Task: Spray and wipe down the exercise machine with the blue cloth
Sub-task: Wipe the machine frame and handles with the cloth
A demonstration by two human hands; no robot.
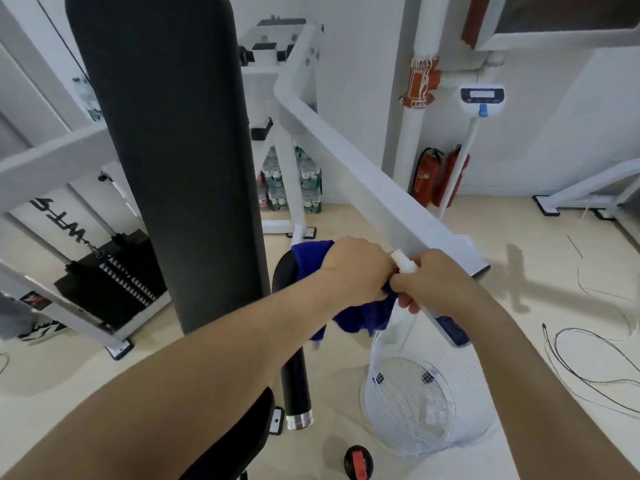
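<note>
Both hands meet in the middle, close in front of the machine (52, 161). The left hand (356, 271) grips the blue cloth (363, 317). Its fingers are curled under and hidden, and the cloth sticks out above the hand and hangs down below it. The right hand (436, 282) is wrapped round the neck of a clear bottle (415, 393). The white spray top (403, 262) pokes up between the two hands, and the two hands touch there. The bottle hangs down and hides some of the floor (519, 265) under it. A tall black pad (166, 150) stands just left of the hands and blocks most of that side. Past it sits the stack of black weights (114, 282). A long white bar (363, 181) slants down from the top and ends just behind the right hand. A black roller (296, 382) with a shiny end hangs under the left arm, and the cloth lies over its top. A black seat (239, 441) shows under the left arm too. Far back, two red fire tanks (436, 178) stand by the wall with a white pole (464, 157) in front of them. Packs of water (304, 181) are stacked behind the machine. Thin wires (588, 368) lie in loops on the floor at the right. A small black and red thing (358, 462) lies on the floor near the bottle.
</note>
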